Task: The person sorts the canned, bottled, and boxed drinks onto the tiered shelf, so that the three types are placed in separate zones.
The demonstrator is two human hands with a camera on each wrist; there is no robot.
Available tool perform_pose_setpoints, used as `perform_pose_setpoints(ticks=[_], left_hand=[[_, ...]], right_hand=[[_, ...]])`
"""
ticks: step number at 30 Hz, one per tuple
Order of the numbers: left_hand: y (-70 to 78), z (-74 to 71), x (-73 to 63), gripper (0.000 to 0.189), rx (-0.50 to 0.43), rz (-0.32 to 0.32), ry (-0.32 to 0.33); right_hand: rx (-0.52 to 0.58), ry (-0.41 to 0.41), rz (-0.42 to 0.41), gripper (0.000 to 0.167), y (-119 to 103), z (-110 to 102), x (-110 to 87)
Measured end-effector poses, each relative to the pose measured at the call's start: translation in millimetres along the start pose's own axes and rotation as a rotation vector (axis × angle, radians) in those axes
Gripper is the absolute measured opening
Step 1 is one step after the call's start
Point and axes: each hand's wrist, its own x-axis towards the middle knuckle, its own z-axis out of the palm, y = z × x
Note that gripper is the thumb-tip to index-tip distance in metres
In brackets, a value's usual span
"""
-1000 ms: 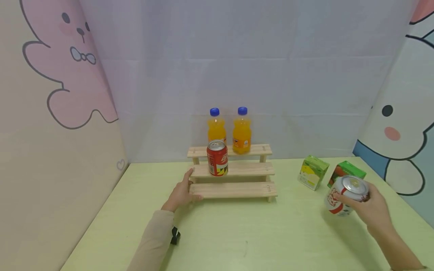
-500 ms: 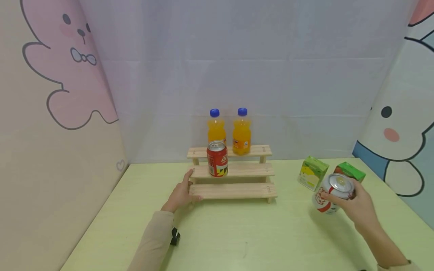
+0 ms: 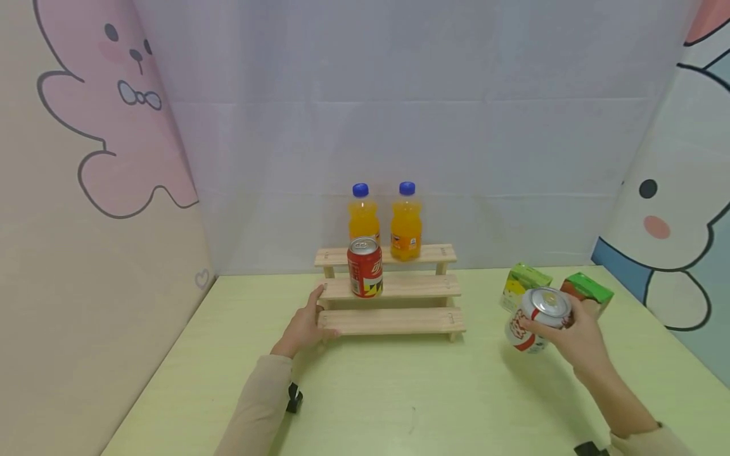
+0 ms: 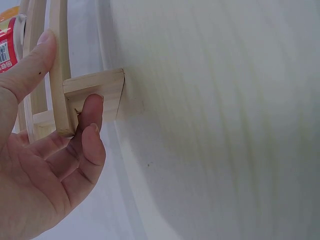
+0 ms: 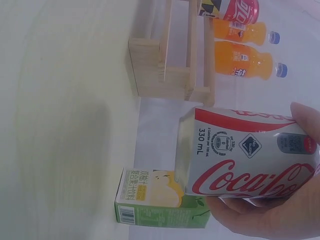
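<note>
My right hand (image 3: 583,339) grips a white and red Coca-Cola can (image 3: 527,326) round its upper part, holding it tilted above the table. In the right wrist view, the can's base (image 5: 186,150) points toward the tabletop and a 330 mL mark shows. At the left end of a three-step wooden stand (image 3: 393,321), my left hand (image 3: 299,326) holds the lowest step. The left wrist view shows its thumb (image 4: 42,50) on the plank and the fingers curled underneath. A red soda can (image 3: 365,269) stands upright on the middle step, toward its left.
Two orange drink bottles (image 3: 406,228) with blue caps stand on the top step. Right of the stand, a green and yellow juice carton (image 3: 515,285) and a green and brown carton (image 3: 589,288) sit behind the held can. A pale curtain (image 3: 428,126) hangs behind the table.
My right hand has carried the Coca-Cola can leftward toward the stand, now overlapping the yellow-green carton in the head view. My left hand has stayed on the stand.
</note>
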Motion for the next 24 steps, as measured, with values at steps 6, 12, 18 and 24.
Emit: perform_pose_setpoints(ticks=[6,12,18,24], left_hand=[[-0.7,-0.2,-0.2,0.103,-0.010,-0.003,-0.008],[-3.7,0.4,-0.2,0.103,-0.019,0.000,-0.023],[-2.6,0.5,0.0,0.103,-0.015,-0.001,-0.021],[-1.0,-0.2,-0.1,0.103,-0.008,0.006,-0.017]], right_hand=[[0.000,0.006,-0.018,0.078,-6.5,8.0,2.5],[0.024,-0.020,-0.037,0.077,-12.1,16.5,5.8],[0.072,-0.048,-0.058,0.077,-18.4,25.7,8.7],[0.109,-0.069,-0.079,0.078,-24.6,34.8,12.0]])
